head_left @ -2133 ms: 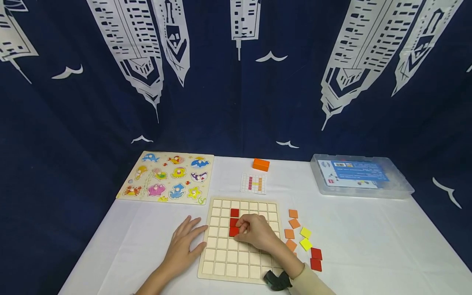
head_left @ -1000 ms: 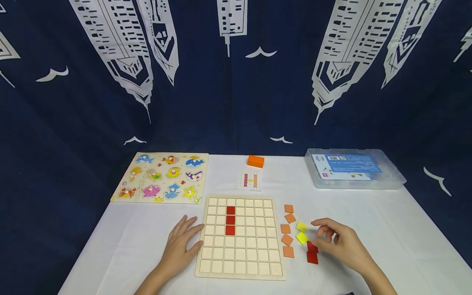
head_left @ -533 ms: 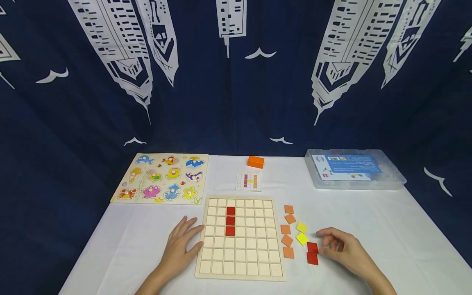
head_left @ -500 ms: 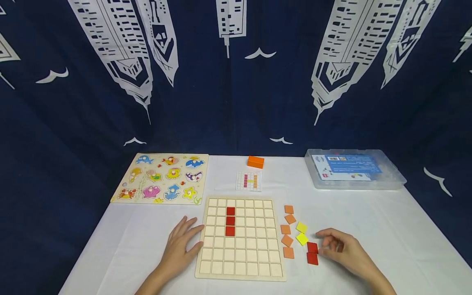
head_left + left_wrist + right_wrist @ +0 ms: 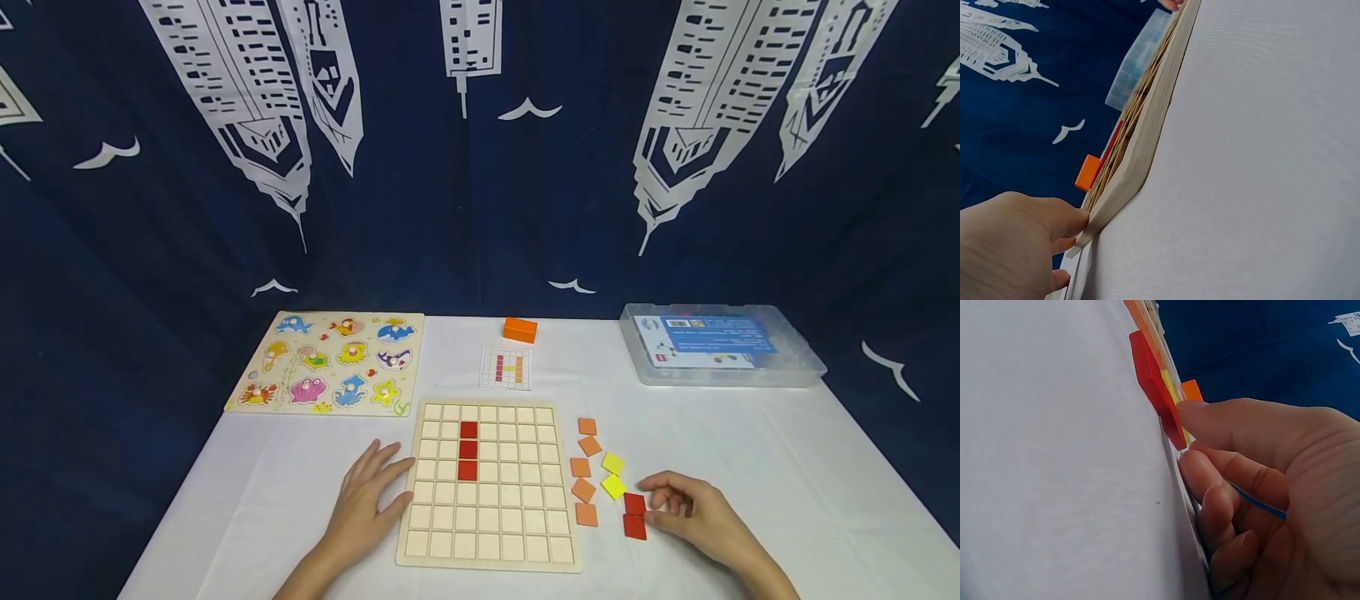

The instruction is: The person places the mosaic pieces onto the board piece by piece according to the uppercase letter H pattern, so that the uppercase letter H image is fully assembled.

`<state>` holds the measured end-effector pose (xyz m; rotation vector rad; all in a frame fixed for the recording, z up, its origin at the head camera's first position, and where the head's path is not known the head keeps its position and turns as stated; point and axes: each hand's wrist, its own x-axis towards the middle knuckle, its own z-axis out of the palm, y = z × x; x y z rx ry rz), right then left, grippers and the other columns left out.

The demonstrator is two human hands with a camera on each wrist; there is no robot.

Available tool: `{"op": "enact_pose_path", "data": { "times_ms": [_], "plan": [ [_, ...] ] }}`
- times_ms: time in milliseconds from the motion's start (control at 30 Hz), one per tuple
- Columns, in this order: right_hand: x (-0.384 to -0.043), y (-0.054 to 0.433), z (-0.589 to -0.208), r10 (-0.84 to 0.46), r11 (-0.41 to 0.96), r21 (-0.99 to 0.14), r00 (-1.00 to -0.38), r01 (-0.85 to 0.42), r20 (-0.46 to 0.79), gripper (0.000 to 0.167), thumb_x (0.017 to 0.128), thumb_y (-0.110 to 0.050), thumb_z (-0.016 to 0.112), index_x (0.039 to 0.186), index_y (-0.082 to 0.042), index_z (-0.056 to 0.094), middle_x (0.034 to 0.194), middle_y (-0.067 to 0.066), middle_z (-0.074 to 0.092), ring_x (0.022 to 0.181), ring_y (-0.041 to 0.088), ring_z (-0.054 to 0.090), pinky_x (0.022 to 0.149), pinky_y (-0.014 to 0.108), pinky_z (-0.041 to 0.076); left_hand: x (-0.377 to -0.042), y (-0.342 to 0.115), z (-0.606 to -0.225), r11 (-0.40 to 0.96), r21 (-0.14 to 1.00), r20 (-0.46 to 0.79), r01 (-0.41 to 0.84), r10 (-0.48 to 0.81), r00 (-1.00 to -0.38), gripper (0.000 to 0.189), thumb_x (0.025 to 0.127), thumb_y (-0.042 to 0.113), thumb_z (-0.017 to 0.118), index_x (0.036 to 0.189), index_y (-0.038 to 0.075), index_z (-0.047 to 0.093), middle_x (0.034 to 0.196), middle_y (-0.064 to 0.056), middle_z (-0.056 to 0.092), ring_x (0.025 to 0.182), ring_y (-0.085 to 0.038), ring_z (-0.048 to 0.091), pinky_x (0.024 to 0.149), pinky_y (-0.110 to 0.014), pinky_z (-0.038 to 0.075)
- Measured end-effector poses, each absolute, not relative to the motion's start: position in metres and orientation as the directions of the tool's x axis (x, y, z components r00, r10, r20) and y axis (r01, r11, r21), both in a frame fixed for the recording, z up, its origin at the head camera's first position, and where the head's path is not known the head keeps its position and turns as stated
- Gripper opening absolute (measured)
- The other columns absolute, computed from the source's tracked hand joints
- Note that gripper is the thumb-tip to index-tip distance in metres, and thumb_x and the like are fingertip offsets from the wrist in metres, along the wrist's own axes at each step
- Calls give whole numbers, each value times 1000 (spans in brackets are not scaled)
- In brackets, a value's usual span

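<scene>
My left hand [image 5: 367,496] lies beside the wooden grid board [image 5: 487,542], fingers spread and fingertips at its left edge. In the left wrist view, the thumb [image 5: 1069,215] is right at the board's corner. Three red square tiles [image 5: 467,450] sit in a column of the board's cells. My right hand [image 5: 697,512] is low over the table at the right, fingers loosely bent, thumb and index finger apart. Its thumb tip is right at the edge of two loose red tiles [image 5: 634,527]. In the right wrist view, the thumb [image 5: 1210,419] overlaps a red tile [image 5: 1154,387].
Two yellow tiles [image 5: 613,487] and several orange tiles [image 5: 587,514] lie between the board and my right hand. Behind the board are a pattern card [image 5: 506,369] and an orange block [image 5: 520,330]. An animal puzzle [image 5: 330,362] is back left, a clear plastic case [image 5: 780,354] back right.
My right hand has left the lowest red tile on the board and moved right to the loose red tiles. Lately it has edged closer to them. The left hand stays at the board's edge.
</scene>
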<state>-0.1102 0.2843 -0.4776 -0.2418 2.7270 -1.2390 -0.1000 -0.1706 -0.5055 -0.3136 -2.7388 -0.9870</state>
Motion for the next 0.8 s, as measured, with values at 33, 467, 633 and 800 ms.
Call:
{"op": "enact_pose_path", "data": {
  "times_ms": [33,467,633,800],
  "plan": [
    [-110,284,-478,-208,647,-756,-977,-95,-55,33,77,-11,80,107,-3,68,79,-4,58,63,3,46,54,20,41,-100,-171,-505,753,600,270,269,126,-955,43,83,15,74,125,14,66,144,-11,52,144,-39,29,112,-64,22],
    [-109,282,-479,-204,683,-721,-979,-122,-28,30,77,-11,81,103,-6,69,78,-5,57,62,2,45,54,19,41,-100,-171,-507,762,591,270,265,122,-955,43,83,15,74,125,15,65,145,-10,51,144,-39,29,112,-64,22],
    [-108,282,-481,-224,690,-700,-974,-182,33,29,74,-7,82,101,-9,70,77,-9,56,62,1,45,54,19,41,-100,-171,-507,763,591,269,264,122,-955,43,83,15,74,126,15,65,145,-10,51,144,-39,29,113,-64,22],
    [-108,281,-482,-210,701,-689,-977,-183,45,29,73,-5,82,99,-11,70,76,-10,55,62,1,45,54,19,40,-100,-171,-507,759,594,268,266,125,-955,43,84,16,73,126,15,65,146,-10,51,144,-39,29,112,-64,22]
  ]
}}
